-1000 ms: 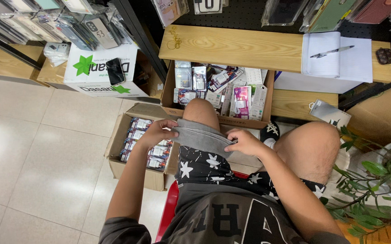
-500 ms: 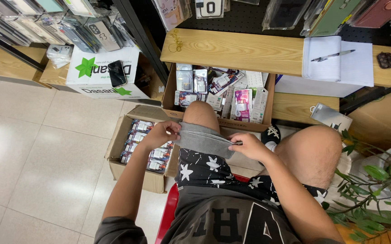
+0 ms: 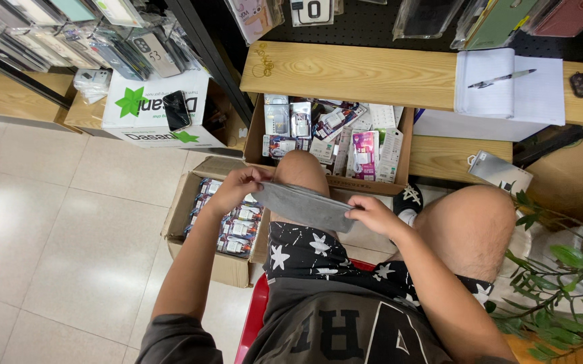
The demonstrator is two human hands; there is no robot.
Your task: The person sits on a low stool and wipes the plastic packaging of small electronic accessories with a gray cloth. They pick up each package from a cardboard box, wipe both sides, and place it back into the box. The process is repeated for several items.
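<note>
Grey pouch [image 3: 308, 204] lies across the left knee, left hand [image 3: 236, 189] pinching one end and right hand [image 3: 372, 214] the other; looks light, soft and probably floppy, so grip both ends.

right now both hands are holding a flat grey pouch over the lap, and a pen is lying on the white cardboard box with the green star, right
Not quite. The pen lies on the open notebook on the wooden shelf; a black phone lies on the white cardboard box. The head view shows it. The rest holds: left hand and right hand hold the flat grey pouch over the lap.
</note>
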